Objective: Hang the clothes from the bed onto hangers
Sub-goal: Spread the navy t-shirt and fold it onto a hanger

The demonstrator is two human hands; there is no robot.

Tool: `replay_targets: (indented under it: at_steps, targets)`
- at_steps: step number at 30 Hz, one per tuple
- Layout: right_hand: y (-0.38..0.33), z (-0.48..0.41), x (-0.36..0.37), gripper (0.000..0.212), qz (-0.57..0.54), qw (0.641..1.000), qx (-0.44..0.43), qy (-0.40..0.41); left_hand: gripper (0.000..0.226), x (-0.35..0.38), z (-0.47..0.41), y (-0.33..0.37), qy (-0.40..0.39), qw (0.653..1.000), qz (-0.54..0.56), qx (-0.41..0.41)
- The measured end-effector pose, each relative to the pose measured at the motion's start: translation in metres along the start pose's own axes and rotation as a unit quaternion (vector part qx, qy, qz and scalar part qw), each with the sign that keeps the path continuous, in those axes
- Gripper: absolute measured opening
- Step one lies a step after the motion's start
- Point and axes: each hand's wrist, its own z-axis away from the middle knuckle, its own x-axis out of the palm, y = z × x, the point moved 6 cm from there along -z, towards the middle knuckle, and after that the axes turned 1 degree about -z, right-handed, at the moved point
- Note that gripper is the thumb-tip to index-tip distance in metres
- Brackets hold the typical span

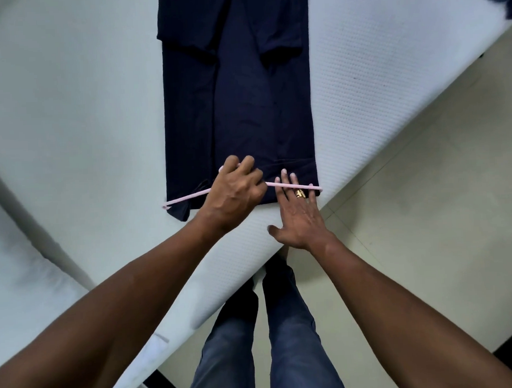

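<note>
A dark shirt (245, 112) lies folded lengthwise on the bed (69, 114), running from the middle toward 12 o'clock. A pink hanger (187, 198) lies across its near end. The left hand (234, 194) grips the hanger at its middle, fingers curled round it. The right hand (300, 221), just at its 3 o'clock, lies flat on the cloth, its fingers (284, 178) straight and slightly spread, with the bar crossing them. The step in hand looks like fitting shirt to hanger. The next move probably calls for drawing the cloth over the bar without loosening the folds.
</note>
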Motion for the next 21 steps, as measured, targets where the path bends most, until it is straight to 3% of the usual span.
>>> replay_targets:
  at_steps: [3, 6, 11, 14, 18, 21]
  targets:
    - [-0.01, 0.017, -0.002, 0.067, -0.094, 0.993, -0.05, -0.054, 0.027, -0.012, 0.006, 0.017, 0.022, 0.998, 0.046, -0.028]
    - [-0.006, 0.035, -0.001, 0.026, -0.126, 0.989, -0.023, -0.078, 0.022, -0.017, 0.023, 0.036, 0.021, 0.993, 0.101, -0.065]
    - [0.016, 0.044, -0.02, 0.024, -0.246, 0.963, 0.073, -0.088, 0.021, -0.007, 0.072, 0.072, 0.03, 0.97, 0.208, -0.122]
    - [0.01, 0.031, -0.04, 0.026, -0.237, 0.968, 0.077, 0.003, 0.021, 0.011, 0.1, 0.09, -0.006, 0.96, 0.246, -0.135]
    - [-0.045, 0.0, -0.051, 0.016, -0.138, 0.978, -0.06, 0.141, 0.029, 0.033, 0.121, 0.105, -0.035, 0.954, 0.261, -0.141]
    - [-0.099, -0.035, -0.037, 0.051, -0.041, 0.974, -0.167, 0.145, 0.034, 0.048, 0.128, 0.111, -0.059, 0.955, 0.258, -0.133]
